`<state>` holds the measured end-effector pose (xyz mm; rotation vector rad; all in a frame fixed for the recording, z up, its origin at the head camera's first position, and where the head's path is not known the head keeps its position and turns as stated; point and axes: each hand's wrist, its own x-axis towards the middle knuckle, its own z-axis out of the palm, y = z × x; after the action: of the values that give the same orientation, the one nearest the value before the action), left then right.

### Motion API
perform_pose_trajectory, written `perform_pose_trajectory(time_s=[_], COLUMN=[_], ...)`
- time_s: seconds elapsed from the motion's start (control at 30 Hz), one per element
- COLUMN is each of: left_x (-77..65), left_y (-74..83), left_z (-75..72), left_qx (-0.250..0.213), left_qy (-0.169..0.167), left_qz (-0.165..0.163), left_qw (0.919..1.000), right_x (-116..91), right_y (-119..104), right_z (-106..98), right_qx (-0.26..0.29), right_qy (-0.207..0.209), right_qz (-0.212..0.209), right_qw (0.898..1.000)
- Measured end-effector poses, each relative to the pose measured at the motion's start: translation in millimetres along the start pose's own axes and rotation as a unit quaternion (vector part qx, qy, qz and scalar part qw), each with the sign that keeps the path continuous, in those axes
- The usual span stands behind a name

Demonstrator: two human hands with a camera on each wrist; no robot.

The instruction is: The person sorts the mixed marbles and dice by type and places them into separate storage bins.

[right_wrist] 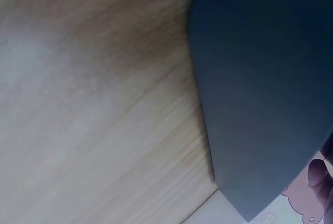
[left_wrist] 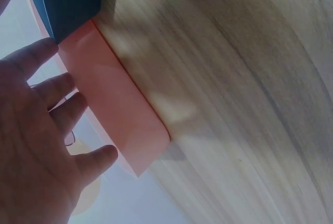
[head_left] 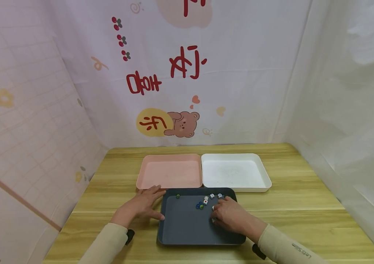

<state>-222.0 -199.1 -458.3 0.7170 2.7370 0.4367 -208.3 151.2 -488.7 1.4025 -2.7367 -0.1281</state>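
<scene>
A dark grey tray (head_left: 187, 227) lies on the table with white dice (head_left: 205, 200) and several small blue and green glass marbles (head_left: 200, 205) in it. One green marble (head_left: 178, 196) sits apart near the tray's far left corner. My left hand (head_left: 144, 204), fingers spread, touches the tray's left rim; it also shows in the left wrist view. Over the tray's right side, my right hand (head_left: 230, 216) reaches down with bent fingers. White bits of dice show beside its fingertips, but whether they are pinched is hidden. The right wrist view catches only part of that hand.
Behind the dark tray stand a pink tray (head_left: 170, 172) on the left and a white tray (head_left: 234, 172) on the right, side by side. All rest on a wooden table (head_left: 292, 205). Printed white cloth (head_left: 239, 102) hangs around the back and sides.
</scene>
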Motion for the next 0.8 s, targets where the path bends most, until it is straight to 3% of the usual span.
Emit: perform_pose_trajectory(time_s=[0.13,0.33,0.6,0.8], left_x=[0.6,0.3,-0.7,-0.6], left_y=[-0.8,-0.1,1.3,1.6], left_z=[0.8,0.5,-0.9,-1.1], left_qx=[-0.003,-0.002,-0.002,-0.004], left_qy=[0.001,-0.001,-0.002,-0.002], left_qz=[-0.002,-0.003,-0.004,-0.002], left_qw=[1.0,1.0,1.0,1.0], right_x=[0,-1,-3,-5], right_y=[1,4,25,50], right_z=[-2,-8,-21,-28], right_qx=[0.018,0.025,0.068,0.065], right_qy=[0.018,0.091,0.137,0.163], right_qz=[0.005,0.006,0.064,0.101], right_qw=[1.0,0.995,0.986,0.979])
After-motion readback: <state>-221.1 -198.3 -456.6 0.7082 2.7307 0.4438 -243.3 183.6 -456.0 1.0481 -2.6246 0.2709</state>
